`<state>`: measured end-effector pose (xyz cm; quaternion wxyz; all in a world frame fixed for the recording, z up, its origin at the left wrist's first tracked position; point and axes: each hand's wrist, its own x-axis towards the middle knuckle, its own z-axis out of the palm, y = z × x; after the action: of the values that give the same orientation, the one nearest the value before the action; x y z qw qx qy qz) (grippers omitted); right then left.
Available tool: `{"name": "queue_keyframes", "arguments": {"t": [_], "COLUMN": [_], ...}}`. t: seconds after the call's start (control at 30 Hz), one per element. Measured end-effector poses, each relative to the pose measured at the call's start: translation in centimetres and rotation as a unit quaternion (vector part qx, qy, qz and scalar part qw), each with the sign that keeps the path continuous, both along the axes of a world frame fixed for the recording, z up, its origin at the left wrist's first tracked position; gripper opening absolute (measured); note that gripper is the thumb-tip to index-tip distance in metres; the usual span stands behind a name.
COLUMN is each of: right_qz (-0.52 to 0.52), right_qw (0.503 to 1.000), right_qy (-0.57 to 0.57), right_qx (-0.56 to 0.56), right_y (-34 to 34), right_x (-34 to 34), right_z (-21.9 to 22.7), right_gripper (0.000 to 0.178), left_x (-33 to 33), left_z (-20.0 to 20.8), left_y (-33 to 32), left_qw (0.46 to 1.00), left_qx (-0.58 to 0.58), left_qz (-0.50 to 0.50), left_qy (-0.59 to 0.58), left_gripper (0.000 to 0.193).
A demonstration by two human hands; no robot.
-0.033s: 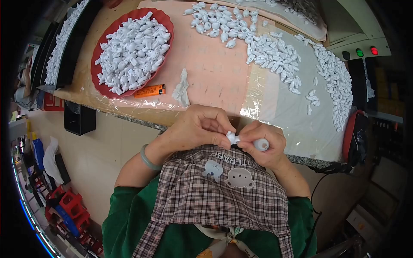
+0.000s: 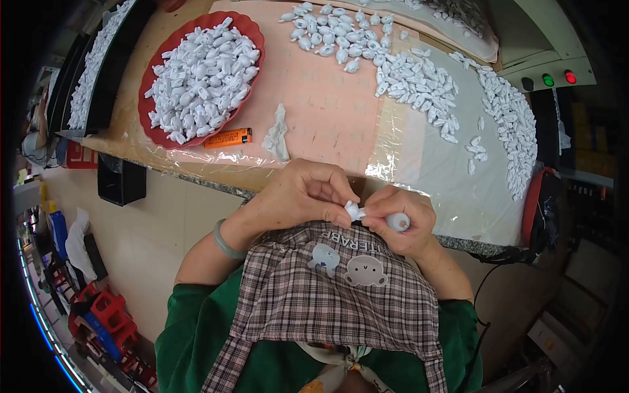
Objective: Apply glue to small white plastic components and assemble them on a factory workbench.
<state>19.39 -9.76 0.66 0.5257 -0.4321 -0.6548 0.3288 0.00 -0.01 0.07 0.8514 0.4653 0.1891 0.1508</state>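
The left hand (image 2: pixel 311 193) pinches a small white piece (image 2: pixel 352 209), fingertips closed on it, right of the red bowl (image 2: pixel 254 33) and nearer the person. The right hand (image 2: pixel 413 213) wraps snugly around a pale bottle (image 2: pixel 398 221). Loosening the left pinch could drop the piece. An orange lighter (image 2: pixel 228 138) lies at the bowl's near edge.

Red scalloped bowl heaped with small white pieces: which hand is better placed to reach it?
The left hand, I'd judge: it is nearer the red scalloped bowl, which lies to that side, but pinches a small white piece. The right hand is farther off and holds a pale, round-ended object.
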Motion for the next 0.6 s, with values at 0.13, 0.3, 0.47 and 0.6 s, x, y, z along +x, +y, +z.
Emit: {"name": "queue_keyframes", "arguments": {"t": [0.13, 0.3, 0.47, 0.6], "right_qz": [0.002, 0.001, 0.003, 0.000], "right_qw": [1.000, 1.000, 1.000, 1.000], "right_qy": [-0.005, -0.011, -0.016, -0.021], "right_qx": [0.003, 0.008, 0.016, 0.017], "right_y": [-0.41, -0.64, -0.64, -0.64], "right_x": [-0.07, -0.28, -0.30, -0.38], "right_z": [0.31, 0.36, 0.13, 0.14], "right_gripper": [0.019, 0.021, 0.022, 0.021], "left_x": [0.04, -0.09, -0.13, -0.14], "left_z": [0.10, -0.03, -0.17, -0.13], "left_y": [-0.17, -0.22, -0.06, 0.03], "left_qw": [1.000, 0.999, 0.999, 0.999], "left_qx": [-0.016, -0.016, -0.027, -0.023], "left_qz": [-0.014, -0.023, -0.036, -0.042], "left_qy": [-0.009, -0.016, -0.022, -0.014], "left_gripper": [0.025, 0.025, 0.025, 0.025]}}
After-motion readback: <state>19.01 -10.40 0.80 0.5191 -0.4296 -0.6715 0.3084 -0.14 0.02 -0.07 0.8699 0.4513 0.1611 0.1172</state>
